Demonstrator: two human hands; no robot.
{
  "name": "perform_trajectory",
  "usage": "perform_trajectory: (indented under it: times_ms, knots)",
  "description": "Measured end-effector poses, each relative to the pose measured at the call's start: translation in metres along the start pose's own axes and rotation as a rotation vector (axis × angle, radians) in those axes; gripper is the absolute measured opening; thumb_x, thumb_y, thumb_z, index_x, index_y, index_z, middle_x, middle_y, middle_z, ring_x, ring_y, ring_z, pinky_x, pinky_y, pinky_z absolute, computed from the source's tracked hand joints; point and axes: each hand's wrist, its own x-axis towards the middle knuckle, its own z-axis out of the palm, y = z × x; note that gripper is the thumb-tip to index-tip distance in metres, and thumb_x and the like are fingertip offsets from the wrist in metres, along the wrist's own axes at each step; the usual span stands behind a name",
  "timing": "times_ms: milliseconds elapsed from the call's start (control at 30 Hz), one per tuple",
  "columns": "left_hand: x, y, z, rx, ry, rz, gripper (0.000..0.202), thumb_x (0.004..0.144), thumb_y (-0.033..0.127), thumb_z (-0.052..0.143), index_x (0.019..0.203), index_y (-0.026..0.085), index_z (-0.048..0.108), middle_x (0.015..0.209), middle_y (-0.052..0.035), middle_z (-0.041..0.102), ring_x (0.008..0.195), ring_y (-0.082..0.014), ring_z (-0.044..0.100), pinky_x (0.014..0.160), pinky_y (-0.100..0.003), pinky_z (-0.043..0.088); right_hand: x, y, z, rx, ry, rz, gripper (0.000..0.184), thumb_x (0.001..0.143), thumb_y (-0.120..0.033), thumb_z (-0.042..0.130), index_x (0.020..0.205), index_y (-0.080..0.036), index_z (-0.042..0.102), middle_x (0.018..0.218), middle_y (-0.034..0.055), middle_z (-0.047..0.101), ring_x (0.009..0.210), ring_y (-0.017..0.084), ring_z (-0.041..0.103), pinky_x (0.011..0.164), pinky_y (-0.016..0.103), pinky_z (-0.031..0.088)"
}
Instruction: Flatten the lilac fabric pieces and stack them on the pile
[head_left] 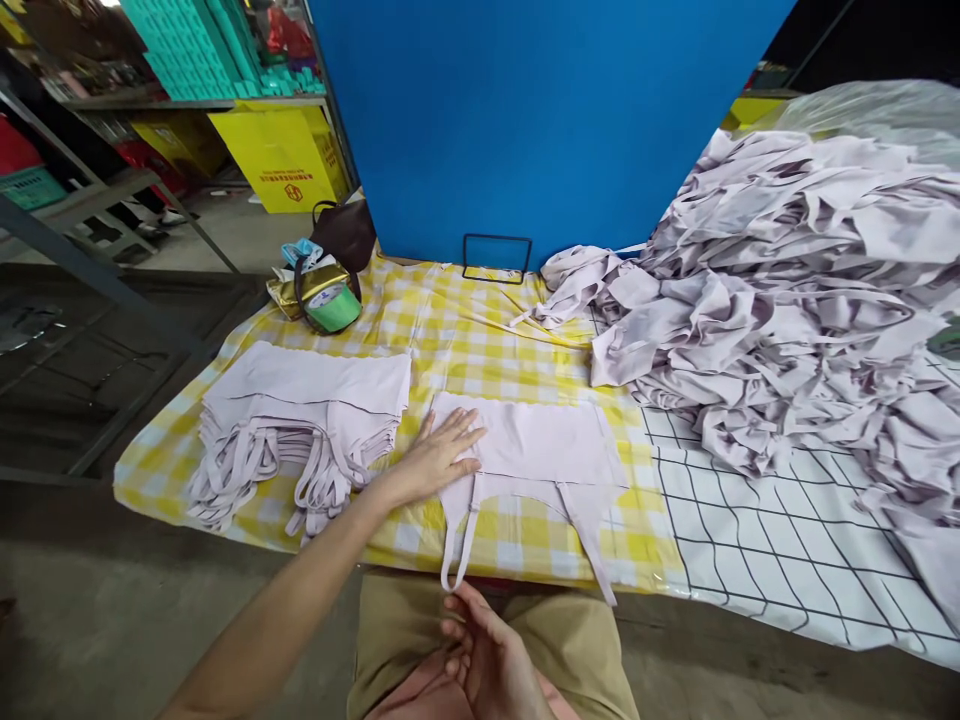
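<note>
A pale lilac strappy bra top [536, 440] lies flat on the yellow checked cloth, its two straps pointing towards me. My left hand [442, 455] rests palm down on its left side, fingers stretched out. At the table's front edge, my right hand [491, 645] has its fingertips closed at the looped end of the left shoulder strap [469, 535]. The other strap [589, 545] hangs slightly over the edge, untouched. To the left is a neat stack of matching tops [307, 390], with their straps bunched at the front.
A big loose heap of lilac tops [795, 300] covers the right side, partly over a white grid-patterned cloth [742, 530]. A blue board [555, 120] stands behind a black wire frame [496, 258]. Tape rolls [334, 305] and a dark bag [345, 235] sit at back left.
</note>
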Motion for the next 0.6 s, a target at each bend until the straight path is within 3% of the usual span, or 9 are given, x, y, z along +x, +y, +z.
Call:
perform_trajectory:
  times_ms: [100,167,200,267,333,367,433,600]
  knots:
    - [0.001,-0.001,-0.002,-0.004,0.264,-0.203,0.042,0.09,0.024,0.041,0.131,0.016,0.039,0.138,-0.013,0.039,0.13,-0.0222,0.031,0.107,-0.041,0.023,-0.014,-0.025,-0.002,-0.362,-0.05,-0.029,0.031,0.059,-0.042,0.074,0.08,-0.021,0.065,0.068,-0.0023,0.061,0.055,0.01,0.053,0.047,0.02,0.032]
    - [0.004,0.001,-0.003,0.074,0.404,-0.36,0.038,0.087,0.017,0.043,0.124,0.011,0.044,0.123,-0.0158,0.049,0.118,-0.0233,0.045,0.099,-0.037,0.036,-0.023,-0.067,0.001,-0.735,-0.088,-0.163,0.025,0.064,-0.044,0.068,0.069,-0.019,0.063,0.057,-0.0027,0.056,0.049,0.01,0.049,0.049,0.022,0.033]
    - [0.006,0.003,-0.003,0.128,0.419,-0.437,0.034,0.086,0.016,0.044,0.12,0.01,0.047,0.115,-0.0164,0.053,0.109,-0.0243,0.052,0.092,-0.036,0.042,-0.026,-0.094,0.004,-0.908,-0.041,-0.309,0.024,0.07,-0.045,0.062,0.072,-0.021,0.063,0.059,-0.0019,0.057,0.052,0.012,0.051,0.051,0.024,0.035]
    - [0.012,0.007,-0.005,0.22,0.377,-0.587,0.029,0.086,0.023,0.046,0.11,0.008,0.052,0.104,-0.0179,0.056,0.089,-0.0254,0.06,0.075,-0.035,0.049,-0.025,-0.155,0.011,-1.242,0.145,-0.639,0.025,0.077,-0.043,0.05,0.081,-0.021,0.061,0.071,0.0019,0.061,0.065,0.017,0.055,0.059,0.028,0.039]
    - [0.018,0.009,-0.009,0.252,0.327,-0.716,0.031,0.086,0.031,0.047,0.104,0.006,0.054,0.098,-0.02,0.057,0.076,-0.0255,0.063,0.063,-0.034,0.05,-0.017,-0.21,0.018,-1.524,0.589,-0.893,0.024,0.079,-0.034,0.042,0.09,-0.018,0.058,0.087,0.0072,0.061,0.077,0.02,0.056,0.068,0.031,0.041]
    - [0.021,0.009,-0.011,0.232,0.307,-0.754,0.032,0.086,0.033,0.047,0.102,0.006,0.054,0.097,-0.0203,0.058,0.074,-0.0256,0.063,0.061,-0.034,0.049,-0.012,-0.232,0.021,-1.624,0.757,-0.898,0.026,0.079,-0.032,0.041,0.094,-0.017,0.056,0.094,0.0105,0.06,0.082,0.022,0.056,0.069,0.032,0.04]
    - [0.027,0.006,-0.015,0.146,0.271,-0.767,0.026,0.085,0.031,0.049,0.097,0.009,0.056,0.092,-0.0178,0.061,0.078,-0.0258,0.063,0.064,-0.033,0.048,-0.001,-0.261,0.024,-1.69,0.941,-0.883,0.026,0.075,-0.033,0.046,0.092,-0.015,0.054,0.094,0.0146,0.059,0.083,0.026,0.056,0.067,0.034,0.039]
    - [0.034,-0.001,-0.021,-0.025,0.267,-0.657,0.007,0.075,0.02,0.055,0.077,0.014,0.058,0.084,-0.0119,0.064,0.085,-0.0243,0.061,0.072,-0.032,0.044,0.016,-0.278,0.02,-1.76,0.873,-0.742,0.015,0.07,-0.034,0.051,0.061,-0.024,0.045,0.056,0.002,0.056,0.058,0.021,0.055,0.054,0.029,0.036]
